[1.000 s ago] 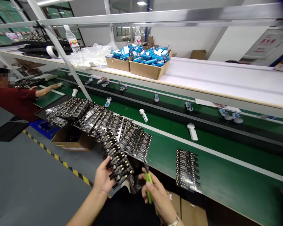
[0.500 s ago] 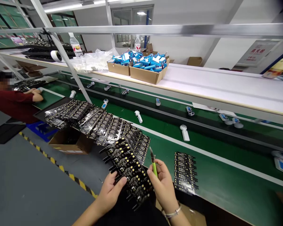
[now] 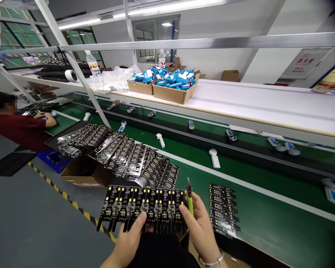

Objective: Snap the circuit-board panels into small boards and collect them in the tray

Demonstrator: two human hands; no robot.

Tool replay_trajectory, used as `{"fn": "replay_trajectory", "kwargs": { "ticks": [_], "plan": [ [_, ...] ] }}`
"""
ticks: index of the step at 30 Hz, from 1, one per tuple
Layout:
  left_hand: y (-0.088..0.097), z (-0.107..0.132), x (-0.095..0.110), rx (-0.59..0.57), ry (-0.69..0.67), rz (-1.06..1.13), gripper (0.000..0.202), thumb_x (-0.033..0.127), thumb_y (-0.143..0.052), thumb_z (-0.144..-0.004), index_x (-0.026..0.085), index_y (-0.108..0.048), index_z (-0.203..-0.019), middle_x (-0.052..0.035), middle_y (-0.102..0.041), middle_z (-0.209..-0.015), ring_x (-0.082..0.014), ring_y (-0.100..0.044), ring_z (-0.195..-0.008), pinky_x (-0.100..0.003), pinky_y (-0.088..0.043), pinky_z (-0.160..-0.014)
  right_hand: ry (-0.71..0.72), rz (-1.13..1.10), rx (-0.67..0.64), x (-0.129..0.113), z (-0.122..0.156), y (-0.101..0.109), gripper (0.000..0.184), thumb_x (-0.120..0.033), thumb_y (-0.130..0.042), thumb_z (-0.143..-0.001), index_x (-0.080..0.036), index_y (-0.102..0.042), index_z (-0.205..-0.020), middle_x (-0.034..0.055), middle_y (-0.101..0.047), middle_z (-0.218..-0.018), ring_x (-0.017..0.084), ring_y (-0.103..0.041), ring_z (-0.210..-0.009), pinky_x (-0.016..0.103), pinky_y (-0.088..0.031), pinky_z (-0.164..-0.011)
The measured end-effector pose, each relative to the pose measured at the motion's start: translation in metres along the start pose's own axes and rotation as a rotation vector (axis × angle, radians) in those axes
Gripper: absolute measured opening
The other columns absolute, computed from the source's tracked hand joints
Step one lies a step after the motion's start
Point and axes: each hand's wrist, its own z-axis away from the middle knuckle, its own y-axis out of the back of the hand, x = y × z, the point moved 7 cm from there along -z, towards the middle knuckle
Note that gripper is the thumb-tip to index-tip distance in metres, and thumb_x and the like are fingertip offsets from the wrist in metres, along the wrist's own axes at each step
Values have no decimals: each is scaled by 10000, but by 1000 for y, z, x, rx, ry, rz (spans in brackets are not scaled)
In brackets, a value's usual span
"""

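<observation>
On a factory line, a long green counter (image 3: 268,223), running diagonally from upper left to lower right, with a white stripe along its length. Above and behind, a white shelf (image 3: 240,96) set within metal framing. At far left, a co-worker (image 3: 19,128) in a dark red top, hands close to the green surface. On the counter's near left side, a long overlapping heap of black circuit-board panels (image 3: 123,152); below the near edge there, an open cardboard box (image 3: 85,180). Up on the shelf, two cardboard trays (image 3: 169,94) filled with blue-wrapped packs (image 3: 171,78).

Front and center, a prong-edged panel (image 3: 159,204) dotted with yellowish components, held off the counter just below the heap, prongs pointing down. To the right, well apart from the heap, a similar lone panel (image 3: 222,210) flat on the counter. Grasps the lower edge of the prong-edged panel with the left hand (image 3: 130,238), thumb on the face, fingers mostly hidden. Pinches its right end with the right hand (image 3: 201,227), a green-handled cutter (image 3: 190,204) tucked into the same grip, metal tip up. Farther back along the counter, white handheld units (image 3: 214,159), spaced apart. Wears a bracelet (image 3: 212,262) on the right wrist.
</observation>
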Motion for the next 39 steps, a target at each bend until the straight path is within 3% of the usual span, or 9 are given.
{"fn": "replay_trajectory", "kwargs": {
  "ticks": [5, 13, 18, 22, 28, 31, 33, 37, 39],
  "plan": [
    [-7, 0, -3, 28, 35, -2, 342, 360, -828, -637, 202, -709, -916, -82, -778, -853, -327, -725, -873, -401, -601, -736, 126, 314, -13, -25, 3, 11, 593, -442, -655, -813, -261, -511, -1358, 86, -616, -1274, 283, -563, -1144, 415, -487, -968],
    [-27, 1, 7, -20, 16, 93, 340, 380, -854, -605, 203, -689, -844, -40, -773, -806, -267, -732, -736, -355, -616, -651, 137, 350, -133, -19, 2, 6, 519, -443, -550, -889, -246, -508, -1368, 83, -599, -1328, 279, -543, -1220, 439, -429, -1058],
    [-29, -2, 1, -21, 44, 74, 304, 327, -873, -580, 197, -701, -795, -38, -768, -763, -261, -730, -705, -365, -626, -695, 161, 819, 85, -10, 6, 18, 589, -521, -509, -880, -311, -422, -1423, 122, -681, -1065, 330, -649, -932, 515, -535, -842],
    [-35, -1, 9, 33, -5, 189, 361, 294, -895, -535, 206, -689, -819, -4, -756, -809, -233, -720, -699, -321, -621, -606, 132, 519, -161, 6, 8, 8, 521, -472, -501, -911, -265, -479, -1388, 84, -596, -1327, 274, -553, -1216, 412, -466, -1022],
    [-41, -5, 6, 33, 7, 145, 346, 321, -904, -512, 174, -701, -751, -13, -742, -747, -207, -714, -653, -320, -627, -649, 111, 867, 25, 16, 11, 23, 580, -521, -494, -886, -299, -432, -1418, 117, -678, -1113, 338, -650, -982, 501, -542, -836],
    [-39, -9, 4, 60, -18, 187, 353, 318, -918, -474, 177, -699, -712, -2, -730, -735, -196, -710, -659, -301, -628, -643, 73, 588, -182, 26, 10, 17, 545, -497, -499, -903, -257, -476, -1391, 93, -633, -1268, 281, -598, -1144, 412, -493, -976],
    [-36, -12, -1, 74, -22, 194, 349, 307, -919, -472, 178, -698, -709, 2, -723, -744, -193, -710, -674, -303, -629, -655, 44, 564, -228, 31, 12, 17, 523, -496, -477, -916, -252, -495, -1378, 83, -634, -1272, 267, -614, -1118, 386, -505, -956],
    [-26, -23, -17, 63, 21, 132, 354, 344, -896, -499, 167, -714, -746, -42, -740, -788, -235, -729, -729, -354, -619, -756, 128, 1106, 9, 31, 21, 22, 534, -482, -423, -926, -298, -424, -1427, 99, -682, -910, 261, -659, -715, 352, -524, -620],
    [-23, -28, -19, 49, 33, 136, 366, 383, -861, -545, 176, -717, -811, -61, -754, -836, -257, -732, -796, -380, -601, -822, 151, 1247, 27, 37, 24, 18, 520, -451, -385, -940, -282, -424, -1430, 97, -656, -859, 256, -650, -689, 339, -498, -587]
  ]
}}
